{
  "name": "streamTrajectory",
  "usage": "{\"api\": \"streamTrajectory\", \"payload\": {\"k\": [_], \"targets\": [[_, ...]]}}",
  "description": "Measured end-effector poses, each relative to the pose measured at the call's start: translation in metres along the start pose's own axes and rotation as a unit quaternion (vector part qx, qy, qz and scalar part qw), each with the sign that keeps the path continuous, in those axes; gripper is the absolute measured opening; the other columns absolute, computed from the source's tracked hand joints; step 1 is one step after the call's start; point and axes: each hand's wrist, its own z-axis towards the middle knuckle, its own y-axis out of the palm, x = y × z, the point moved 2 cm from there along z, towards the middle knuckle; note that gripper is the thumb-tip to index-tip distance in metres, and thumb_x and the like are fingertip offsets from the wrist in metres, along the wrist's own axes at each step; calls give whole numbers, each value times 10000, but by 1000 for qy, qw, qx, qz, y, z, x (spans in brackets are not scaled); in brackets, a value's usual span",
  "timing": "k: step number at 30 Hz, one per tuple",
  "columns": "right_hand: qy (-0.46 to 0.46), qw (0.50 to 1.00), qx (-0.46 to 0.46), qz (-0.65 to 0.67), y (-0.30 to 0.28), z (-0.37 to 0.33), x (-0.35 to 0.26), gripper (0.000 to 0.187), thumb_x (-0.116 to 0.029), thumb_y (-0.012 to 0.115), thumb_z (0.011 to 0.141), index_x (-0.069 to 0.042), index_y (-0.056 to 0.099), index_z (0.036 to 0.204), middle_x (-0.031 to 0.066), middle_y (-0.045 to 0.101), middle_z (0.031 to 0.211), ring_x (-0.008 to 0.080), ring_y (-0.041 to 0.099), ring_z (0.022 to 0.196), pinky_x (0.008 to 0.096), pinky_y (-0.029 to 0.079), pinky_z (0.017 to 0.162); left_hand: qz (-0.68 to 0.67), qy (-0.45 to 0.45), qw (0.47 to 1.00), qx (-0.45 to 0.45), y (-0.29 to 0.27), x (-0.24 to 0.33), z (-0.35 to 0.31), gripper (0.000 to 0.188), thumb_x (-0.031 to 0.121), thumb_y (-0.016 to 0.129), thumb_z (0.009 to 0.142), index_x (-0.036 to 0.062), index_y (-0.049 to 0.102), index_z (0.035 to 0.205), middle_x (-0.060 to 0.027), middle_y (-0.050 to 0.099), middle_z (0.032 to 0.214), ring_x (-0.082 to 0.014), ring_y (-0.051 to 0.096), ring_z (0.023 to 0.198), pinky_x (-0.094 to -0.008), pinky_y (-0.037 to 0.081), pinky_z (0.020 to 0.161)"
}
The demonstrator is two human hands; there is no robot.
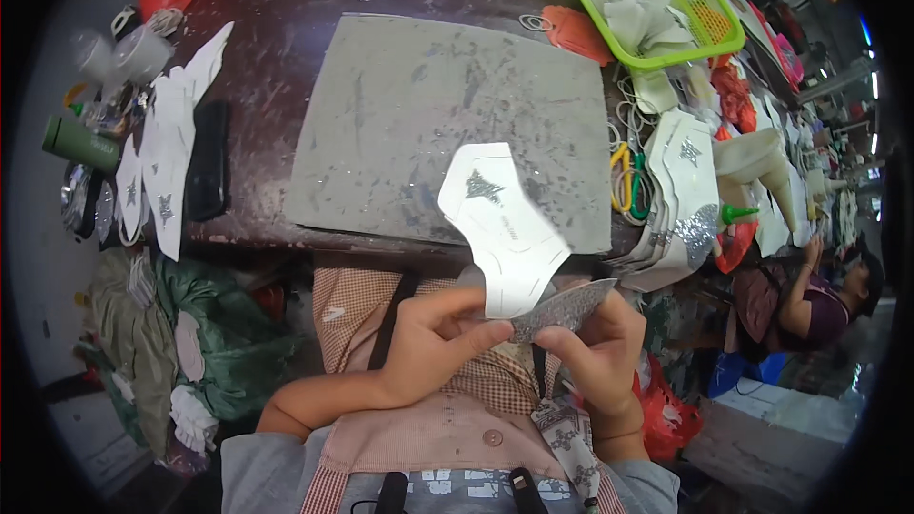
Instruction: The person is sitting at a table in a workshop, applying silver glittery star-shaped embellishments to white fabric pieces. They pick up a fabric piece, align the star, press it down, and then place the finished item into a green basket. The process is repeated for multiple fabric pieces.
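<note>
Just past the table's front edge, my left hand (pixel 430 335) and my right hand (pixel 602 354) are raised in front of my apron. Between them is a silver glitter piece (pixel 564 314), pinched under both thumbs. A white cut-out panel (pixel 505 228), bearing a dark glittery star and short dashed marks, stands up from my left fingers. Its lower end meets the glitter piece; whether the two are joined I cannot tell. The panel's upper part shows against a grey board (pixel 400 105) on the table. My fingertips behind the pieces are partly hidden.
Right of the board lie yellow-handled scissors (pixel 622 181) and stacked white panels (pixel 681 190) with stars and glitter ends. A lime-green basket (pixel 624 59) holds white pieces. Long white pieces (pixel 171 152) and a black case (pixel 208 162) lie left. Another person (pixel 824 300) sits far right.
</note>
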Motion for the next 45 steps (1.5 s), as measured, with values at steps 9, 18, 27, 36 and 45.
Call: {"api": "streamTrajectory", "payload": {"k": [9, 18, 27, 36, 45], "targets": [[-70, 990, -9, -126, -11, -20, 13, 172, -14, 738, 737, 30, 625, 858, 88, 631, 842, 155, 597, 762, 263, 454, 679, 88, -74, 992, -59, 4, -1, -4, 353, 2, 644, 840, -71, 546, 1171, -141, 696, 962, -119, 650, 871, -233, 514, 748], [-11, 1000, 10, -9, -5, -21, 25, 184, 17, 714, 761, 54, 633, 922, 80, 647, 880, 119, 587, 797, 250, 455, 710, 169, -60, 978, -105, 0, 2, -7, 357, 37, 672, 821, -60, 558, 1145, -148, 694, 976, -151, 662, 863, -277, 506, 791], [84, 995, -34, 43, 3, -27, 45, 186, -1, 707, 793, 53, 642, 958, 63, 651, 898, 86, 577, 823, 242, 456, 730, -46, -124, 990, -48, 1, -6, 2, 454, 31, 738, 769, -29, 537, 1172, -81, 624, 1087, -131, 598, 975, -267, 492, 829], [80, 996, -39, -4, 4, -19, 42, 206, -46, 723, 786, 29, 643, 961, 46, 636, 836, 78, 570, 839, 227, 456, 726, 50, -77, 996, 19, 2, -7, -2, 371, 24, 727, 766, -21, 585, 1106, -78, 659, 1015, -116, 620, 898, -257, 502, 777], [57, 998, -27, 31, -4, -14, 58, 137, -81, 693, 824, 24, 620, 871, 50, 594, 863, 86, 555, 787, 195, 419, 664, 56, -126, 990, -8, 3, -11, -3, 403, 37, 733, 764, -27, 571, 1127, -83, 651, 1032, -122, 612, 932, -264, 493, 801]]}}
